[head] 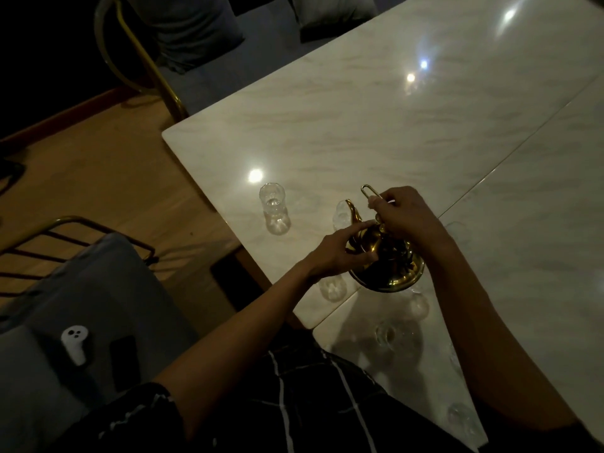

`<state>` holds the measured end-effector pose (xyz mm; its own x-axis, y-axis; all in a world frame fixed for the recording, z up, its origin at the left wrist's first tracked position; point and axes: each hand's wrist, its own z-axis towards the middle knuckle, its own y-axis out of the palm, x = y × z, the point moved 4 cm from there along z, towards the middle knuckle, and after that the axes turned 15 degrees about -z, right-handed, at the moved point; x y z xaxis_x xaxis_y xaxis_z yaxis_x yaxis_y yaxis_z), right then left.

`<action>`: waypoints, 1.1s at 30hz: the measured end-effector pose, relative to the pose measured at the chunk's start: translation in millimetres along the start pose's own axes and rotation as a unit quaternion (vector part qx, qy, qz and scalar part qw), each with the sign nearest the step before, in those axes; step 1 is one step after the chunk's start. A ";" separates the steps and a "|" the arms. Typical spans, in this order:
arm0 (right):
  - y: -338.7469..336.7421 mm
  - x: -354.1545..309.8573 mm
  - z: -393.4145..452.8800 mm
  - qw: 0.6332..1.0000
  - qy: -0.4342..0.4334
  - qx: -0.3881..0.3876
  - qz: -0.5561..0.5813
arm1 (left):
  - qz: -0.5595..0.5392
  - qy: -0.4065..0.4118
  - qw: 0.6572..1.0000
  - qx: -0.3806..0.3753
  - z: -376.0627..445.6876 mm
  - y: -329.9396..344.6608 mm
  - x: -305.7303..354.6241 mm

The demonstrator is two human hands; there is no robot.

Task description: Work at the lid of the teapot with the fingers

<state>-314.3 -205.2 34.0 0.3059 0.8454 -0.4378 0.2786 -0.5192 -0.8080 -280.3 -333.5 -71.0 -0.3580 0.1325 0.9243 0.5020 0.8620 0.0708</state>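
From the head view, a brass teapot (387,259) is seen standing on the marble counter (359,125), near its front edge. The teapot's thin wire handle (369,191) is pinched by the right hand (403,215), fingers curled round it above the lid. The pot's shoulder is touched by the left hand (336,250), forefinger stretched toward the spout (353,210), thumb pressed on the belly. A clear glass (274,210) is seen just left of the pot, another (332,287) half hidden under the left wrist. A white controller (74,343) is seen on the grey chair (98,289).
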 end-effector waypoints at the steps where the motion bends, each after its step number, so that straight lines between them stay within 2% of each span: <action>1: 4.2 -7.6 0.4 1.000 -0.002 -0.004 -0.002 | 0.010 0.008 1.000 0.005 -4.0 -8.7 -0.7; 14: 45.3 -126.0 14.7 0.998 -0.053 -0.013 -0.009 | 0.026 0.052 0.997 0.049 -44.2 -122.1 -4.6; 21: 49.2 -162.1 23.9 0.996 -0.064 -0.020 -0.064 | -0.002 0.061 0.996 0.070 -51.3 -140.3 -2.1; 33: 48.1 -174.4 36.6 0.994 -0.049 -0.025 -0.092 | -0.017 0.035 0.998 0.056 -50.6 -144.0 5.0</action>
<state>-387.5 -373.0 57.0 0.1569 0.9333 -0.3229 0.3671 -0.3587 -0.8582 -314.6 -481.7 -57.5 -0.3160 0.0720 0.9460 0.3981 0.9151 0.0634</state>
